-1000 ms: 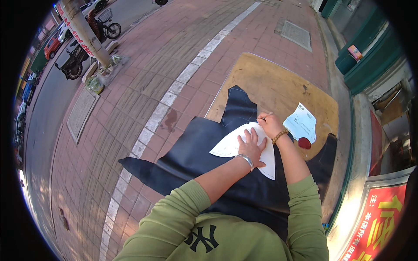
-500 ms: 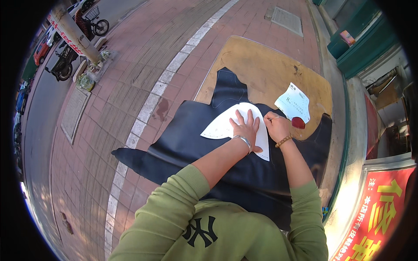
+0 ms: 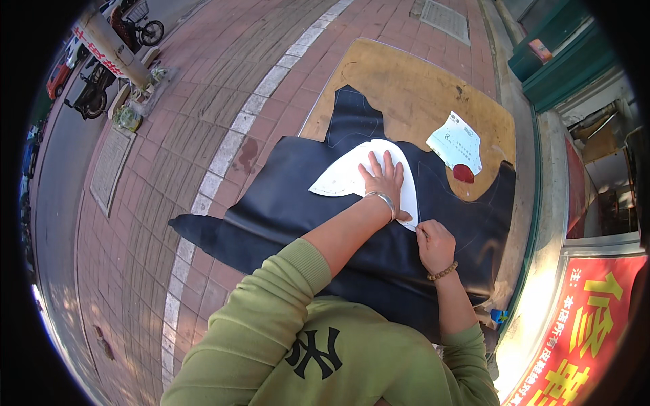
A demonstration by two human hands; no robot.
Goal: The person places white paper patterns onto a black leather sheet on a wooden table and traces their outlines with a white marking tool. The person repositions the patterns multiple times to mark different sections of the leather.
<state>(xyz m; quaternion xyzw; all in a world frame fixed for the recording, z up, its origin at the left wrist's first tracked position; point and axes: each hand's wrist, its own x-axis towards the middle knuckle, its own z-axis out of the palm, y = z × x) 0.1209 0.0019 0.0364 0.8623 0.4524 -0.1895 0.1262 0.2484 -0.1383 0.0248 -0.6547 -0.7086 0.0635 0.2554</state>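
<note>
Our left hand [image 3: 383, 181] lies spread on the white template [image 3: 343, 171], over black sheeting [image 3: 271, 196]; our right hand [image 3: 436, 245] pinches at the template's near corner, contents unclear. We judge the template light, stiffish: press mid-panel.

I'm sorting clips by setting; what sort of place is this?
Likely a roadside, perhaps outside a shop: brick paving, parked bikes near a pole, and a large red sign.

Red-brick pavement [image 3: 196, 108], divided by a pale strip [image 3: 252, 106]; brown tabletop [image 3: 406, 84], surface scuffed; pole [image 3: 122, 55] beside the road [image 3: 71, 169]; red sign [image 3: 575, 325] at lower right; daylight.
</note>
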